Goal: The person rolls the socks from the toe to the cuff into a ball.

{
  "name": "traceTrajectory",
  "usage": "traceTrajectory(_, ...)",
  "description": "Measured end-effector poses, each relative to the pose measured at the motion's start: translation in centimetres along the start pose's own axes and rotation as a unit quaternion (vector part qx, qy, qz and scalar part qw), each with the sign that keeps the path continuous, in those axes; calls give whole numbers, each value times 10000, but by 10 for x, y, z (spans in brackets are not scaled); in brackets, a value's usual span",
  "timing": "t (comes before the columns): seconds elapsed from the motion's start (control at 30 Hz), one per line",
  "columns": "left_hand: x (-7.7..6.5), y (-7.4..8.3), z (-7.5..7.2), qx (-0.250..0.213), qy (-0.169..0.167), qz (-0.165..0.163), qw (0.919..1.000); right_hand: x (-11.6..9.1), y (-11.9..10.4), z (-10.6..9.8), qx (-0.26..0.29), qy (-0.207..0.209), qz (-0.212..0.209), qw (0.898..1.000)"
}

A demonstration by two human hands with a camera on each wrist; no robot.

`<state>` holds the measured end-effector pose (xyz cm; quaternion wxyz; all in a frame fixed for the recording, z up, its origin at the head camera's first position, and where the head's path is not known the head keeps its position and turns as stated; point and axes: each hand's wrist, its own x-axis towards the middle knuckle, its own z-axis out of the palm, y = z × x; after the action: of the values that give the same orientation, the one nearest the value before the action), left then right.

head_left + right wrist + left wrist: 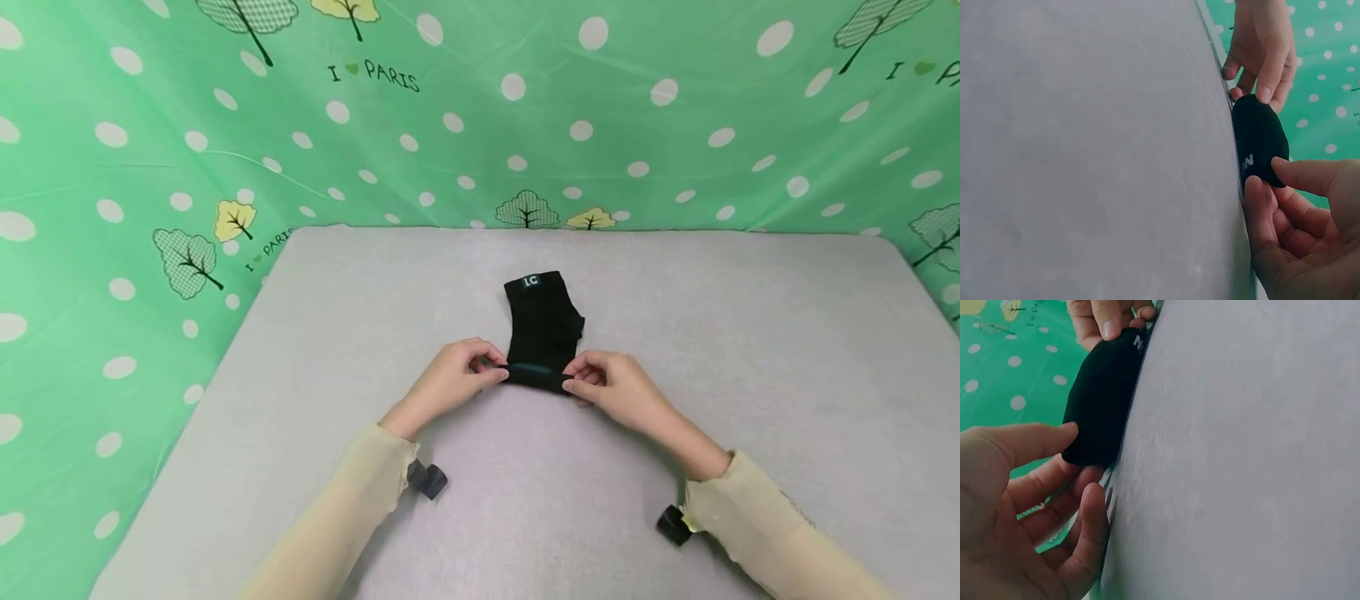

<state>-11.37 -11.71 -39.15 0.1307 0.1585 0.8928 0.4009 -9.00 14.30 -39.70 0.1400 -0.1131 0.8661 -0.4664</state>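
A black sock [542, 321] lies flat on the grey table, its end with a pale-lettered label pointing away from me. The near end is folded over into a thick band. My left hand [459, 373] pinches the left corner of that band between thumb and fingers. At the right corner, my right hand [611, 385] pinches it the same way. In the left wrist view the folded band [1100, 403] stretches between both hands, with white lettering near the far end. The right wrist view shows the same band [1260, 137] close to the tabletop.
The grey tabletop [300, 400] spreads around the sock on all sides. A green curtain [465, 108] with white dots and trees hangs behind and to the left. Black wrist mounts [427, 481] show below the sleeves.
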Motion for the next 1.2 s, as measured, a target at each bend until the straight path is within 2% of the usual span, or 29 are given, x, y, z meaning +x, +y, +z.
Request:
traceTrajectory(0.1,2,3,0,8,57,-291,9996,3,1,-1,161,12,154,9998)
traceTrajectory(0.53,14,9,6,438,210,-873,9950,9,-2,1,294,202,369,9987)
traceTrajectory(0.77,15,9,7,549,194,-676,9960,10,0,5,370,333,122,9987)
traceTrajectory(0.9,13,9,7,370,135,-542,9978,10,1,6,297,346,-20,9990)
traceTrajectory(1.07,9,9,4,83,50,-439,9990,7,2,4,493,383,-45,9980)
traceTrajectory(1.2,7,10,2,114,-72,-220,9997,6,2,3,-109,505,-171,9985)
